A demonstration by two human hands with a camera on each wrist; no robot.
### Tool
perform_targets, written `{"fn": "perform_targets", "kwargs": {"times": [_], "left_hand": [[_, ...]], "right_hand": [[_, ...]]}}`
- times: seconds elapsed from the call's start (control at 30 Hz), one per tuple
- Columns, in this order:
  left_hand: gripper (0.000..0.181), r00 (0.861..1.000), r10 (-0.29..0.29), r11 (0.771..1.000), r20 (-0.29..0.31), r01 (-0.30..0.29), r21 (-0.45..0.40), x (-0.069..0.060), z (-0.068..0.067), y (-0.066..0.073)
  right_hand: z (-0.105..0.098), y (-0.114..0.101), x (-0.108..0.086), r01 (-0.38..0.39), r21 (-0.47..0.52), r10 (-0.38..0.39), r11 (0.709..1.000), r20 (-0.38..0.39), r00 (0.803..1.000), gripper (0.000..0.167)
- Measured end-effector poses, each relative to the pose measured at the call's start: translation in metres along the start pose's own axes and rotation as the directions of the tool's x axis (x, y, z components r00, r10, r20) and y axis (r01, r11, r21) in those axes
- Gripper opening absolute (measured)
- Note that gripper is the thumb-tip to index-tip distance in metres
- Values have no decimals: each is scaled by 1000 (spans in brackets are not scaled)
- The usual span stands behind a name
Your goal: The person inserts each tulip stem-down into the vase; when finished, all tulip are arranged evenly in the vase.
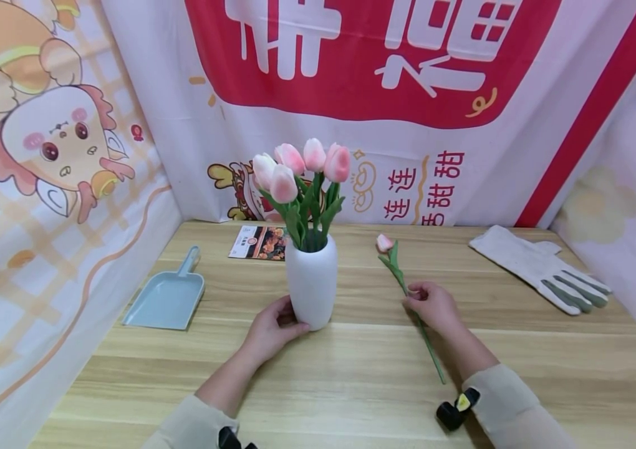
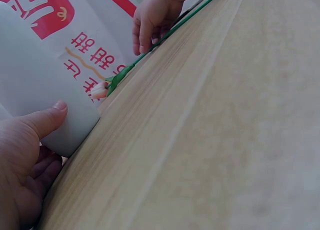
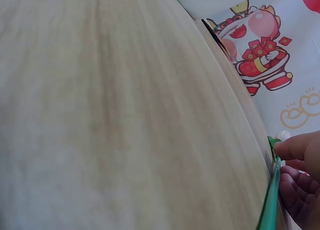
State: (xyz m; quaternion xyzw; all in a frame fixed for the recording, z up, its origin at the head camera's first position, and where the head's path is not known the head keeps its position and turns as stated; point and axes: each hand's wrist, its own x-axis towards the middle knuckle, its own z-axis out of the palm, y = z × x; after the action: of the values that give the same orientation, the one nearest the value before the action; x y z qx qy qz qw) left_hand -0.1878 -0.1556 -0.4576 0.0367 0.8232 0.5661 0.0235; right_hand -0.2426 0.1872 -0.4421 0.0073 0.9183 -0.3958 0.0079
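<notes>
A white vase [image 1: 312,284] stands upright on the table, holding several pink-and-white tulips [image 1: 307,168] with green leaves. My left hand [image 1: 270,330] grips its lower left side, the thumb across the front near the base; the left wrist view shows that thumb on the white wall of the vase [image 2: 40,80]. To the right, a single tulip [image 1: 398,273] lies on the wood, its pink head pointing away from me. My right hand [image 1: 436,305] pinches its stem partway along. Close up, the thumb and fingers of the right hand [image 3: 302,175] meet at the green stem [image 3: 270,205].
A light blue dustpan [image 1: 166,299] lies at the left of the wooden table [image 1: 340,399]. Behind the vase is a printed card [image 1: 259,242]. White-and-grey gloves [image 1: 539,265] lie at the far right. Printed cloth [image 1: 351,143] hangs along the back and sides.
</notes>
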Motion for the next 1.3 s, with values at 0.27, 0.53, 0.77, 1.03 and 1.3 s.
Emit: {"fn": "perform_targets", "kwargs": {"times": [0.27,0.53,0.77,1.03,1.3], "left_hand": [[67,1000,-2,1000,0,2,-5,0,0,0],[67,1000,-1,1000,0,1,-6,0,0,-2],[67,1000,-1,1000,0,1,-5,0,0,-2],[66,1000,1,1000,-4,-1,-10,0,0,-1],[66,1000,5,1000,-2,-5,-8,0,0,-2]], "right_hand": [[2,-1,4,-46,-61,47,997,20,999,34],[-2,0,3,-103,-15,104,995,32,994,31],[-5,3,5,-164,220,155,962,59,986,37],[-20,-10,3,-160,498,125,852,102,987,44],[-32,-31,-7,-89,673,67,735,58,996,18]]}}
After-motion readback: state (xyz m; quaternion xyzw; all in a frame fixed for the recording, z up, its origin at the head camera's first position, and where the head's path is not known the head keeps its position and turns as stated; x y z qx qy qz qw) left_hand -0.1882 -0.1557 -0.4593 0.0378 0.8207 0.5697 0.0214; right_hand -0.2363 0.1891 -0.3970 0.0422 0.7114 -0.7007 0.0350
